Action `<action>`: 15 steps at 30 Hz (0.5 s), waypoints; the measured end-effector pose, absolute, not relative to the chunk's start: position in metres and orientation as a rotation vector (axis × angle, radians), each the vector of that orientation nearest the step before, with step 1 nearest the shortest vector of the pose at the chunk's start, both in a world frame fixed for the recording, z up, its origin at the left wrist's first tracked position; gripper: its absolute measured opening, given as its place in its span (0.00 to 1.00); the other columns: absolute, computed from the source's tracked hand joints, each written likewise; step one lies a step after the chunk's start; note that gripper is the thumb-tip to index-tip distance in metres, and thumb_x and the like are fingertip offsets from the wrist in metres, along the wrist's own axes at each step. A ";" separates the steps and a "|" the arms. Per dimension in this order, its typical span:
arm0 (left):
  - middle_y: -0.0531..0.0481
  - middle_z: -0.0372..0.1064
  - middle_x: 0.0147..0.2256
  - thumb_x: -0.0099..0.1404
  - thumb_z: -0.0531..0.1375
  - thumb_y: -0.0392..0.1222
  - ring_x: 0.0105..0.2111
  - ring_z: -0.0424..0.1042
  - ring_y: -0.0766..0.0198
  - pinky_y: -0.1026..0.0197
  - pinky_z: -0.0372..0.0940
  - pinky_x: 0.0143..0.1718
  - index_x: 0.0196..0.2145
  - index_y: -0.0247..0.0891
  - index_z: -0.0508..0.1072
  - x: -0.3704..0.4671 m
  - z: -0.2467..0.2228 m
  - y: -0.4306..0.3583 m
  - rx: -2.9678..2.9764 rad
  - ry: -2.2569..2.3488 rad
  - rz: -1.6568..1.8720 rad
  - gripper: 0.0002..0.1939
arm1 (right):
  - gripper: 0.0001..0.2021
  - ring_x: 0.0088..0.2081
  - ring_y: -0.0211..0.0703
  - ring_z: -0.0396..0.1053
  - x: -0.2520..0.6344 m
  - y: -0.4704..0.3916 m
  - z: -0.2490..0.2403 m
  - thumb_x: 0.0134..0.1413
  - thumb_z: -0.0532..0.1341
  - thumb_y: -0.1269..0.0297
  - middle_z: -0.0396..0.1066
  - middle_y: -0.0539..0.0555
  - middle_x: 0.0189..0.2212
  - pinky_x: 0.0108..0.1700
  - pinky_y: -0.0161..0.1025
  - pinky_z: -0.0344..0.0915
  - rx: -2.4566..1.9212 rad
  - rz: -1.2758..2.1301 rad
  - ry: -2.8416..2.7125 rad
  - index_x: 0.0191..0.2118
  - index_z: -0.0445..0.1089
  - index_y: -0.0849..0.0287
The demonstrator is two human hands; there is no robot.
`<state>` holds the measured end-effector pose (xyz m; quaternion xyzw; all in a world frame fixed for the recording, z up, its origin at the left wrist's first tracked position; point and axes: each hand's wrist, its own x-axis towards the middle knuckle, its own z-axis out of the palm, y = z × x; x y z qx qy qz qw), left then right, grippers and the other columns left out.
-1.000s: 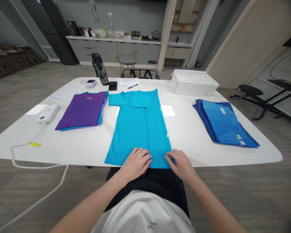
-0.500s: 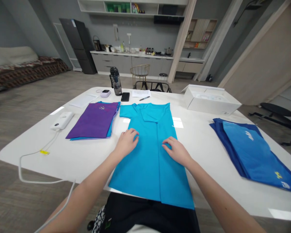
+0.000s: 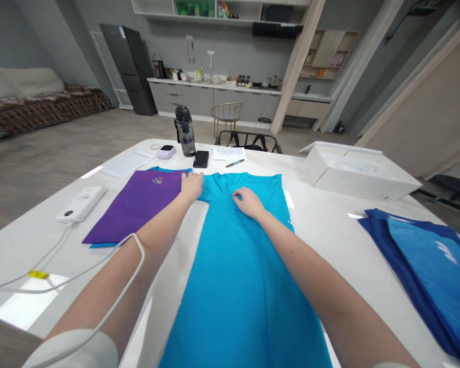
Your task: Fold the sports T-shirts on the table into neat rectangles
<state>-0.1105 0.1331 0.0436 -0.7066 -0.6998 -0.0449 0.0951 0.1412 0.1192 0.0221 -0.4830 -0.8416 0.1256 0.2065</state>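
Walls [image 3: 237, 48] are grey; the floor [image 3: 138, 130] is grey-brown with a streaked grain. A dark refrigerator [image 3: 132, 71] stands left of the grey kitchen cabinets [image 3: 191, 99]. A sofa [image 3: 30, 97] bears a patterned cover. Light reflects off the white table [image 3: 314, 230].

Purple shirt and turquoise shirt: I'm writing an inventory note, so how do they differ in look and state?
The purple shirt is folded compactly over blue cloth; the turquoise shirt lies long, a sleeve sticking out at the left hand.
The purple shirt shows a pale logo; the turquoise shirt runs out of view at the bottom.
Both lie flat on the white table.
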 end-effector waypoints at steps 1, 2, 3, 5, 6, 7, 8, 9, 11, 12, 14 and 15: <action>0.32 0.74 0.49 0.68 0.46 0.29 0.53 0.66 0.43 0.42 0.54 0.52 0.54 0.33 0.70 -0.115 0.041 0.142 -2.100 -2.040 -0.126 0.21 | 0.09 0.49 0.48 0.70 0.134 0.132 0.021 0.64 0.59 0.66 0.75 0.58 0.44 0.53 0.40 0.63 -1.356 0.348 -2.339 0.44 0.77 0.57; 0.32 0.74 0.49 0.68 0.45 0.29 0.53 0.66 0.43 0.42 0.53 0.53 0.53 0.32 0.70 -0.119 0.038 0.150 -2.110 -2.005 -0.123 0.21 | 0.09 0.49 0.49 0.70 0.126 0.145 0.020 0.64 0.59 0.66 0.75 0.58 0.45 0.54 0.41 0.63 -1.370 0.351 -2.330 0.45 0.76 0.57; 0.32 0.74 0.49 0.68 0.45 0.29 0.54 0.65 0.43 0.41 0.52 0.53 0.53 0.32 0.71 -0.123 0.036 0.157 -2.124 -1.977 -0.119 0.21 | 0.10 0.50 0.49 0.70 0.119 0.158 0.020 0.64 0.59 0.66 0.75 0.58 0.47 0.54 0.41 0.63 -1.387 0.357 -2.319 0.47 0.76 0.57; 0.32 0.75 0.48 0.68 0.45 0.30 0.54 0.65 0.43 0.40 0.50 0.54 0.52 0.32 0.72 -0.128 0.030 0.167 -2.151 -1.956 -0.100 0.21 | 0.12 0.52 0.51 0.69 0.107 0.180 0.018 0.64 0.59 0.66 0.74 0.58 0.50 0.55 0.43 0.63 -1.421 0.370 -2.306 0.50 0.75 0.57; 0.32 0.75 0.48 0.68 0.45 0.30 0.53 0.65 0.43 0.40 0.49 0.55 0.51 0.32 0.72 -0.130 0.028 0.171 -2.159 -1.960 -0.090 0.21 | 0.13 0.53 0.52 0.68 0.101 0.189 0.016 0.64 0.59 0.66 0.74 0.58 0.52 0.56 0.44 0.63 -1.433 0.374 -2.305 0.52 0.74 0.57; 0.31 0.75 0.47 0.68 0.45 0.30 0.53 0.65 0.42 0.39 0.49 0.55 0.51 0.32 0.73 -0.132 0.025 0.173 -2.163 -1.970 -0.081 0.21 | 0.14 0.54 0.52 0.68 0.096 0.198 0.015 0.64 0.59 0.66 0.73 0.58 0.53 0.56 0.45 0.63 -1.442 0.376 -2.305 0.53 0.74 0.57; 0.31 0.76 0.46 0.68 0.45 0.30 0.53 0.65 0.42 0.39 0.48 0.55 0.50 0.32 0.73 -0.133 0.023 0.175 -2.162 -1.981 -0.074 0.21 | 0.15 0.55 0.53 0.67 0.091 0.206 0.013 0.64 0.59 0.66 0.73 0.58 0.54 0.57 0.45 0.63 -1.445 0.380 -2.309 0.54 0.73 0.56; 0.31 0.76 0.45 0.68 0.45 0.31 0.53 0.64 0.42 0.39 0.48 0.55 0.50 0.31 0.74 -0.134 0.022 0.176 -2.157 -1.991 -0.069 0.21 | 0.16 0.56 0.53 0.66 0.087 0.214 0.012 0.64 0.59 0.66 0.72 0.58 0.56 0.58 0.46 0.62 -1.445 0.383 -2.317 0.56 0.72 0.56; 0.30 0.75 0.45 0.69 0.46 0.31 0.53 0.64 0.42 0.40 0.49 0.55 0.49 0.31 0.74 -0.136 0.021 0.177 -2.135 -2.002 -0.071 0.20 | 0.19 0.58 0.55 0.65 0.079 0.226 0.008 0.64 0.58 0.67 0.70 0.58 0.58 0.59 0.47 0.61 -1.435 0.389 -2.348 0.59 0.70 0.55; 0.31 0.75 0.46 0.69 0.46 0.32 0.53 0.64 0.42 0.41 0.49 0.54 0.49 0.31 0.74 -0.137 0.021 0.178 -2.125 -2.006 -0.072 0.20 | 0.21 0.59 0.56 0.64 0.075 0.231 0.007 0.64 0.58 0.68 0.69 0.58 0.60 0.59 0.48 0.61 -1.433 0.392 -2.370 0.61 0.68 0.55; 0.31 0.74 0.47 0.68 0.48 0.33 0.53 0.64 0.42 0.42 0.50 0.54 0.47 0.32 0.76 -0.137 0.023 0.178 -2.118 -2.014 -0.066 0.18 | 0.24 0.59 0.59 0.62 0.067 0.239 0.005 0.64 0.57 0.68 0.66 0.60 0.62 0.58 0.51 0.62 -1.446 0.385 -2.412 0.65 0.64 0.55; 0.31 0.74 0.47 0.68 0.49 0.34 0.53 0.64 0.42 0.42 0.51 0.54 0.45 0.32 0.76 -0.138 0.025 0.178 -2.122 -2.022 -0.064 0.17 | 0.25 0.59 0.61 0.62 0.064 0.242 0.004 0.65 0.57 0.67 0.65 0.62 0.62 0.57 0.52 0.62 -1.460 0.376 -2.426 0.66 0.63 0.54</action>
